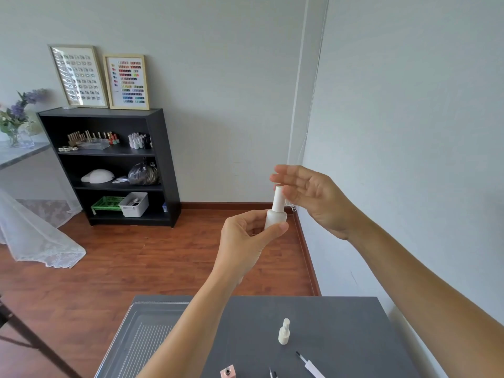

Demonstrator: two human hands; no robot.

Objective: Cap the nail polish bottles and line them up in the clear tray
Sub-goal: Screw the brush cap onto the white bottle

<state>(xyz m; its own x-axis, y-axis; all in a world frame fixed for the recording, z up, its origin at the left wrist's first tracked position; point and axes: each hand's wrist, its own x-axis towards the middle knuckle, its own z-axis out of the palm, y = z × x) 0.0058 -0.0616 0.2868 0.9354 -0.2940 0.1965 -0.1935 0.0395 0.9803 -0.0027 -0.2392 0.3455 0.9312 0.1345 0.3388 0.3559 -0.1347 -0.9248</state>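
Note:
My left hand [246, 241] holds a white nail polish bottle [276, 216] upright in the air, well above the table. Its white cap [278, 197] sits on the neck. My right hand [308, 195] has its fingers spread at the cap, the fingertips touching or just beside it. On the grey table [341, 323] stands a second white capped bottle [284, 332]. A pink square bottle [228, 372] with its neck uncapped is at the bottom edge. A loose white cap with its brush [309, 364] lies on the table. The clear tray [141, 331] sits at the table's left.
Dark brush tips [272, 373] show at the bottom edge. A wall runs close along the right. A black shelf unit [109, 165] with polish bottles and bins stands across the wooden floor, framed colour charts on top. A dark stand leg [32, 342] crosses bottom left.

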